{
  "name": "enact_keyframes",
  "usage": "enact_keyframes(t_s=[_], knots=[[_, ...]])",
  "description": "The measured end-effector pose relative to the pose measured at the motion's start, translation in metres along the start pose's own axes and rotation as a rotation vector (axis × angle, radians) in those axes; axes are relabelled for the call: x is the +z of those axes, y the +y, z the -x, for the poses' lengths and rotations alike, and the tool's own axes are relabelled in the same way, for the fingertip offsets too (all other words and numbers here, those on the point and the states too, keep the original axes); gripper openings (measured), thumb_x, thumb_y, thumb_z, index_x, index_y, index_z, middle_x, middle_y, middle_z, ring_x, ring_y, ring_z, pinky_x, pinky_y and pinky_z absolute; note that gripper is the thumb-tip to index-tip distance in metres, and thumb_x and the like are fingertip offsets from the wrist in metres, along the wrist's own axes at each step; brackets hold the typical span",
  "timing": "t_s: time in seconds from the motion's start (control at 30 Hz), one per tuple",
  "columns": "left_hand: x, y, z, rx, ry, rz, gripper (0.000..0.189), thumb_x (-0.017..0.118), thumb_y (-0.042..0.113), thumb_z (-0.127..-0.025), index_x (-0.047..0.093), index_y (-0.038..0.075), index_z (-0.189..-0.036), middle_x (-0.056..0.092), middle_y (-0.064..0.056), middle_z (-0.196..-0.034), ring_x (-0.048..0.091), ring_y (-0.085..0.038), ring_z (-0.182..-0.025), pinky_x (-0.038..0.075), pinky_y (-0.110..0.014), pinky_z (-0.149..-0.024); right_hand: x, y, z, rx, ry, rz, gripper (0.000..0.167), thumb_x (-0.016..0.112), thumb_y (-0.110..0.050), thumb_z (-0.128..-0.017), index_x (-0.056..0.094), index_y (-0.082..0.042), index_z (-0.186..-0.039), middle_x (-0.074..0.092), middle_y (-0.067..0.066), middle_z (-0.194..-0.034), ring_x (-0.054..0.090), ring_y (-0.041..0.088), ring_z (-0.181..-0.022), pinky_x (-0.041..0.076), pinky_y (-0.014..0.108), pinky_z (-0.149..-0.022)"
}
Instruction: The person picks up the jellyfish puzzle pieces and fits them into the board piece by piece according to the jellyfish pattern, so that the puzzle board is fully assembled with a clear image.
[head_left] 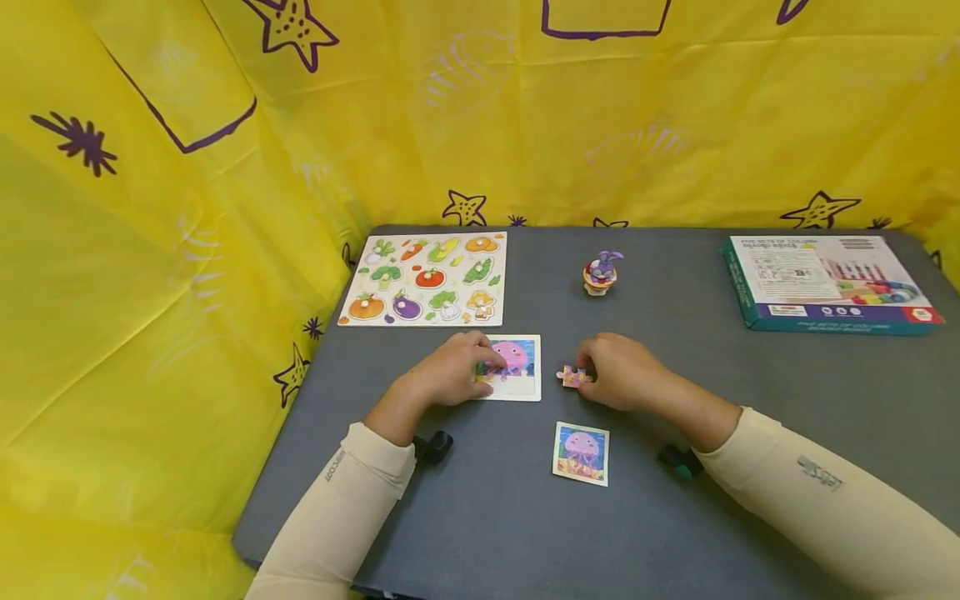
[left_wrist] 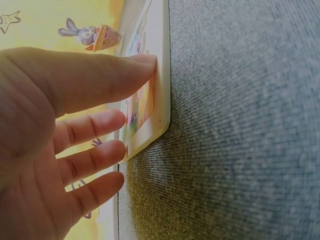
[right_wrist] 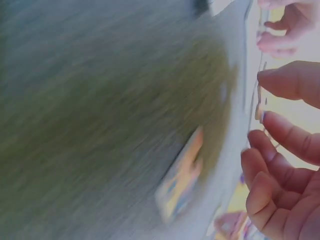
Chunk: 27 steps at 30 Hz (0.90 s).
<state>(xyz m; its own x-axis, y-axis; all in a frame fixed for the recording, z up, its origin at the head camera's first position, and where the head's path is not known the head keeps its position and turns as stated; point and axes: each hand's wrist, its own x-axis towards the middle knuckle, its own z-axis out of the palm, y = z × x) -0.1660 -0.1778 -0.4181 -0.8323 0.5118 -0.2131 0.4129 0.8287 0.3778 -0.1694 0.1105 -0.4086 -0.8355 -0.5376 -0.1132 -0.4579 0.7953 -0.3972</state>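
Note:
A small jigsaw board lies on the table, its upper part showing a pink jellyfish and its lower right a bare white strip. My left hand touches it from the left; in the left wrist view the straight thumb rests on its face, with the other fingers extended beside the edge. Just right of the board, my right hand pinches a pink and yellow jigsaw piece between thumb and fingers. Nearer the body lies a picture card with the same jellyfish, blurred in the right wrist view.
A vegetable puzzle board lies at the back left. Behind the hands stands a small purple rabbit figure in a cup. A flat toy box sits at the back right. Yellow cloth hangs along the grey table's rear and left.

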Motion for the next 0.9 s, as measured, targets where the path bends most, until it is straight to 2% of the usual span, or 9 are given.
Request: enact_keyframes(t_s=[0.17,0.4,0.7,0.9], knots=[[0.001,-0.003,0.000,0.008,0.002,-0.006,0.042,0.081,0.022,-0.087,0.072,0.018,-0.128,0.059,-0.003,-0.127,0.052,-0.025,-0.122,0.042,-0.040,-0.109,0.003,-0.023,-0.015,-0.042,-0.027,-0.024,0.019,0.078,-0.018,-0.081,0.070,-0.010,-0.096,0.061,-0.002,-0.076,0.056,0.018,-0.075,0.047,0.038,-0.070],[0.001,-0.004,0.001,0.018,0.004,-0.010,0.041,0.080,0.022,-0.089,0.071,0.015,-0.129,0.060,-0.003,-0.128,0.053,-0.025,-0.125,0.041,-0.039,-0.110,0.018,-0.051,-0.039,-0.087,-0.078,-0.024,0.020,0.078,-0.018,-0.080,0.070,-0.009,-0.096,0.060,-0.004,-0.073,0.057,0.017,-0.073,0.046,0.036,-0.067],[0.000,-0.002,-0.001,0.050,0.023,0.000,0.035,0.075,0.022,-0.092,0.072,0.012,-0.125,0.061,-0.005,-0.125,0.054,-0.026,-0.119,0.043,-0.040,-0.106,0.033,-0.064,-0.057,-0.126,-0.081,0.016,0.014,0.078,-0.019,-0.079,0.073,-0.011,-0.089,0.061,-0.004,-0.072,0.056,0.019,-0.072,0.047,0.038,-0.068],[0.002,-0.004,-0.005,0.030,0.053,0.001,0.030,0.076,0.024,-0.092,0.073,0.014,-0.120,0.062,-0.005,-0.118,0.055,-0.025,-0.114,0.045,-0.040,-0.102,0.035,-0.068,-0.062,-0.149,-0.076,0.013,0.009,0.078,-0.018,-0.078,0.072,-0.013,-0.082,0.058,-0.005,-0.066,0.053,0.018,-0.068,0.043,0.037,-0.064]])
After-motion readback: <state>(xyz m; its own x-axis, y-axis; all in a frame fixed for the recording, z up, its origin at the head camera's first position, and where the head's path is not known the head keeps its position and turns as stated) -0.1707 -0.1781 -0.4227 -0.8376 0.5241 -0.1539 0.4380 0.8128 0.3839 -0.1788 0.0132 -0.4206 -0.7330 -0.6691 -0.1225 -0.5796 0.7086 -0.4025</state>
